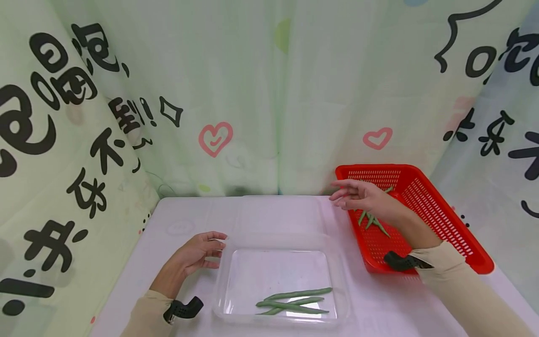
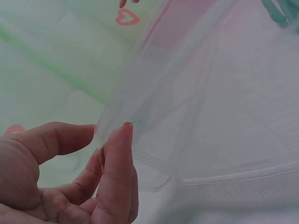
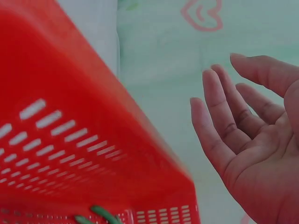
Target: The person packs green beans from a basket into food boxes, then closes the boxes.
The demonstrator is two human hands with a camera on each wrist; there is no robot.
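Note:
My left hand (image 1: 198, 254) is at the left rim of a clear plastic container (image 1: 223, 285). In the left wrist view the thumb and fingers (image 2: 119, 158) pinch the container's edge. Several green beans (image 1: 294, 306) lie crossed in the front part of the container. Above the far left side of a red plastic basket (image 1: 438, 210), my right hand (image 1: 364, 199) hovers with relaxed, spread fingers and holds nothing. More green beans (image 1: 376, 222) lie inside the basket, partly hidden by that hand and forearm. The right wrist view shows the bare palm beside the basket's rim (image 3: 135, 112).
Behind the container a clear flap (image 1: 280, 215), perhaps its lid, lies flat on the white table (image 1: 185, 213). Printed curtains (image 1: 269, 93) hang at the back and on both sides. Each wrist wears a black strap (image 1: 183, 309).

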